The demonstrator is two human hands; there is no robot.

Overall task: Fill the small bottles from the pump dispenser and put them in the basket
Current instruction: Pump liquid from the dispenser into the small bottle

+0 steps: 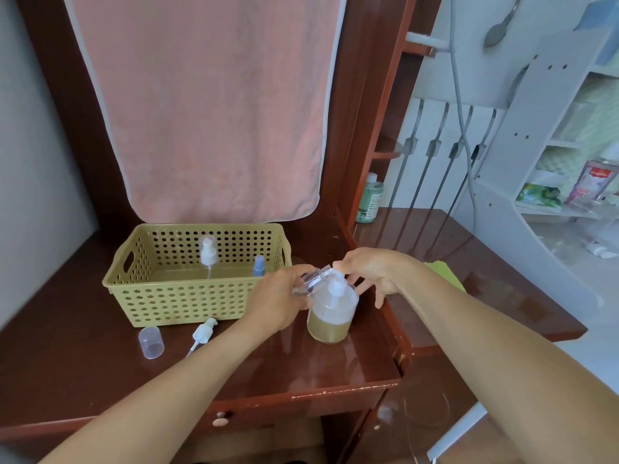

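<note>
My left hand [279, 298] grips a small clear bottle [313, 279], tilted with its open threaded neck at the white nozzle of the pump dispenser [331, 311]. The dispenser is a clear round bottle about a third full of yellowish-brown liquid. My right hand [371, 271] rests on top of its pump head, fingers spread. Behind and to the left stands the olive perforated basket [160, 296]. Inside it stand a clear bottle with a white pump top [208, 259] and a small blue spray bottle [258, 266].
On the glossy brown desk [100, 370] in front of the basket lie a loose white pump top [202, 333] and a translucent cap [151, 343]. A pink towel [207, 105] hangs behind. A yellow-green cloth [445, 272] lies right of my hand. A green bottle [370, 202] stands at the back.
</note>
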